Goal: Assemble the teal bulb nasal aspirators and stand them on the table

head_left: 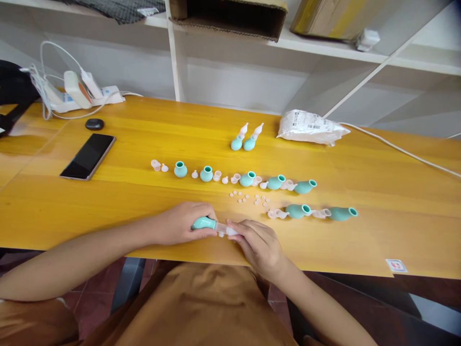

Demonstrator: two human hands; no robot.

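My left hand (189, 223) is closed round a teal rubber bulb (203, 223), which lies sideways near the table's front edge. A translucent tube piece (221, 228) joins the bulb's mouth to a white nozzle tip (231, 231). The fingers of my right hand (257, 242) pinch that tip. Beyond my hands stands a row of open teal bulbs (180, 170) with clear collars (235, 178) and small nozzle tips (195, 174) among them. Several tiny round discs (246, 197) lie in front of this row. Two more bulbs (298, 211) are at the right.
Two assembled nasal aspirators (249, 143) stand at the back, beside a white plastic bag of parts (309, 127). On the left are a phone (88, 156), a black mouse-like case (94, 124) and a power strip (108, 96) with cables. A cardboard box (230, 21) sits on the shelf.
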